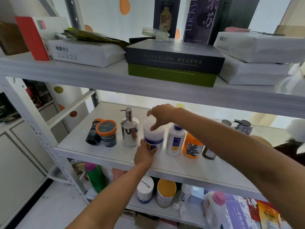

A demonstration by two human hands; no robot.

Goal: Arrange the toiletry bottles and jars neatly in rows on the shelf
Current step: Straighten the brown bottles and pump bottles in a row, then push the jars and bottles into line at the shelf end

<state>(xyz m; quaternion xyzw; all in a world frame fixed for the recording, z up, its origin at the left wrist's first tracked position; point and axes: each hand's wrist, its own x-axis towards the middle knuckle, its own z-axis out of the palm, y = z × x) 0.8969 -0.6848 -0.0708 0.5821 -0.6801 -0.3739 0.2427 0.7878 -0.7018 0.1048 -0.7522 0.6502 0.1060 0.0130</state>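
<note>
While a white shelf (105,156) of a metal rack spreads across the middle of the view, the toiletry items are seen standing along it in a loose row. Taken as the landmark, a white tub (153,136) with a purple band stands upright near the shelf's front edge, slightly blurred. Its lower body is clasped by the left hand (144,154), fingers wrapped round the label. Its lid is touched from above by the right hand (160,115), fingers spread and curved downward; whether the lid is actually gripped cannot be told. Just right of the tub a white lotion bottle (175,141) is seen, then an orange bottle (192,148) touching it, then a small dark jar (209,152) partly hidden behind the forearm. Just left of the tub a chrome pump dispenser (129,131) is placed, apart from it. Farther left an orange-lidded jar (107,133) stands, with a dark tube (93,134) leaning against its left side.
</note>
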